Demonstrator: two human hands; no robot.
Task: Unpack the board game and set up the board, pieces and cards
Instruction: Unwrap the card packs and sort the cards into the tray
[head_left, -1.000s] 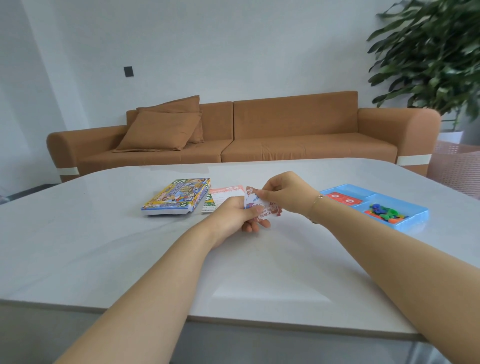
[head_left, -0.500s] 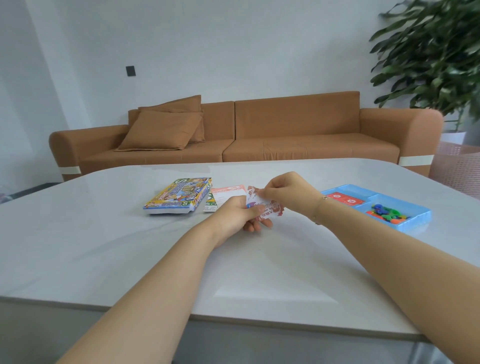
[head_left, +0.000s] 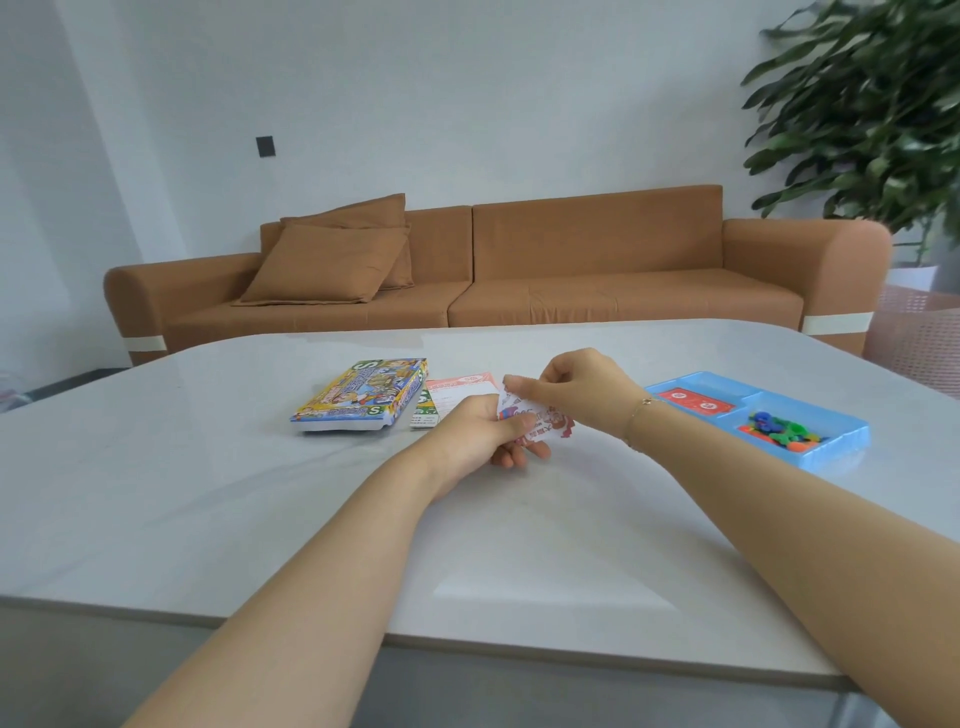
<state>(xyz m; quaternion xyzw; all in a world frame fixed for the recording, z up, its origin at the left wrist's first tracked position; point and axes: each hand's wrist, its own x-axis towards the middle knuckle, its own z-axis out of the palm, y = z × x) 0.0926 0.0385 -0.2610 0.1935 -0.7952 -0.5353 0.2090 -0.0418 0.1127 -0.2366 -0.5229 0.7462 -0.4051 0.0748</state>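
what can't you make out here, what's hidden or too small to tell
All head view:
- Paper slips: print too small; left hand and right hand cover parts.
- Folded sheet: near end hidden by left hand.
- Coloured pieces in the blue tray: too small to count.
- Plant: blurred, cut by right edge.

Both forearms bare, no sleeves; thin gold chain bracelet (head_left: 640, 413) w/ small charm on right wrist.

A pale grey rounded table (head_left: 208, 499) bore a colourful flat game box (head_left: 358, 397), a pink-edged paper sheet (head_left: 457, 389) just beside it, and a light blue plastic tray (head_left: 810, 457).
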